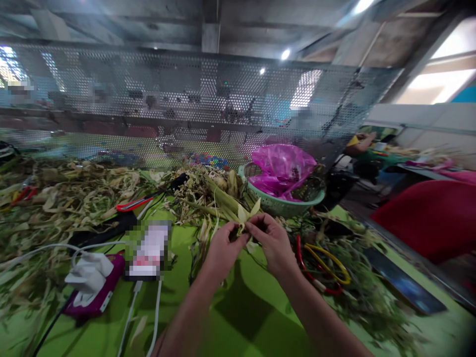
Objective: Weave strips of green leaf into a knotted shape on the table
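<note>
Both of my hands meet over the green tabletop (238, 317), fingertips pinched close together. Between them is a small pale-green flower shape (248, 212) that looks made of dried leaf strips, its pointed petals standing up above my fingers. My left hand (226, 246) is closed at its base, thumb against forefinger. From the other side my right hand (272, 243) pinches the same piece with thumb and fingertips. The exact contact points are partly hidden by the fingers. Just beyond lies a bundle of dried husk leaves (221, 196).
A green plastic basket (267, 201) with a pink plastic bag (284, 168) stands behind my hands. Left are a phone (148, 250), a purple power strip (111, 282), a red cutter (134, 204) and heaped dried leaves (74, 193). Red-and-yellow handled pliers or scissors (340, 267) lie right.
</note>
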A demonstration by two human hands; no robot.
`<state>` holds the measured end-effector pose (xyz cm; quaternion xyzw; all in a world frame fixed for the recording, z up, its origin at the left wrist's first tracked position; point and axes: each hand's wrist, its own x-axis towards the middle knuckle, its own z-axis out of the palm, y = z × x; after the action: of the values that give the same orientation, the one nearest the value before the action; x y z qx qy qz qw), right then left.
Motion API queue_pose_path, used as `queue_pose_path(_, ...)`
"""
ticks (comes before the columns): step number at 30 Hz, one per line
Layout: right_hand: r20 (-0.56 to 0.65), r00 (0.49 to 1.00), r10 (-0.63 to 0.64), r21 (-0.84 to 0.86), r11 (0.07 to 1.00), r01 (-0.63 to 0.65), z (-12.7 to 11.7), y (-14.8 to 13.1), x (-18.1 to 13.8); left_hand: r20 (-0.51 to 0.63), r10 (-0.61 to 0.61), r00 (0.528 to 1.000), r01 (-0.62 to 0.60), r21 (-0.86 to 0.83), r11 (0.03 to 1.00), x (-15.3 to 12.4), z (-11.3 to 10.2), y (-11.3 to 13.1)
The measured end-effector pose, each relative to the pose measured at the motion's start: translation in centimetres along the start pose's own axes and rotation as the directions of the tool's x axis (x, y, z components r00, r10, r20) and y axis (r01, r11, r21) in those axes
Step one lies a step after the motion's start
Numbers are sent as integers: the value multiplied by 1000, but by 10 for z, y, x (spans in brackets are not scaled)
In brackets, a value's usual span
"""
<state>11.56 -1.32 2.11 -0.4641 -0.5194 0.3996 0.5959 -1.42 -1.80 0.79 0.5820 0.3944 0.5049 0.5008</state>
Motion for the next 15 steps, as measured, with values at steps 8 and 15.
queue_pose_path(8, 17, 993, 119, 155, 981, -120, 5, -5, -5, -77, -72, 994, 55, -205, 977, 0, -1, 4)
queue_pose_path(15, -11, 985, 172, 205, 965, -166, -5, -3, 3, -46, -181, 982, 161, -278, 947, -2, -1, 5)
